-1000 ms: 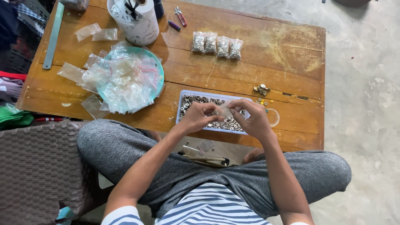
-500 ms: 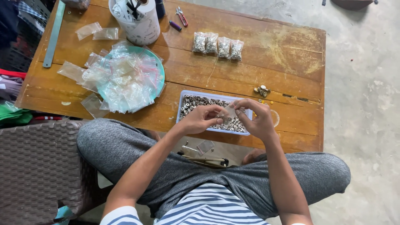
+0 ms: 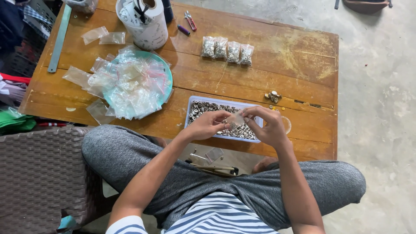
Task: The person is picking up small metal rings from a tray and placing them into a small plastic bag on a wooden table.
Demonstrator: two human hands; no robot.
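My left hand and my right hand together pinch a small clear plastic bag with small metal rings inside. Both hands hover over a white rectangular tray full of small metal rings, near the front edge of the wooden table. A row of several filled small bags lies farther back on the table. A teal plate piled with empty clear zip bags sits to the left.
A white cylindrical container with tools stands at the back. A metal ruler lies at the far left. A few loose metal pieces lie right of the tray. A woven chair is at the lower left.
Both hands have stayed over the tray, shifting slightly while handling the small bag; the view has drifted a little.
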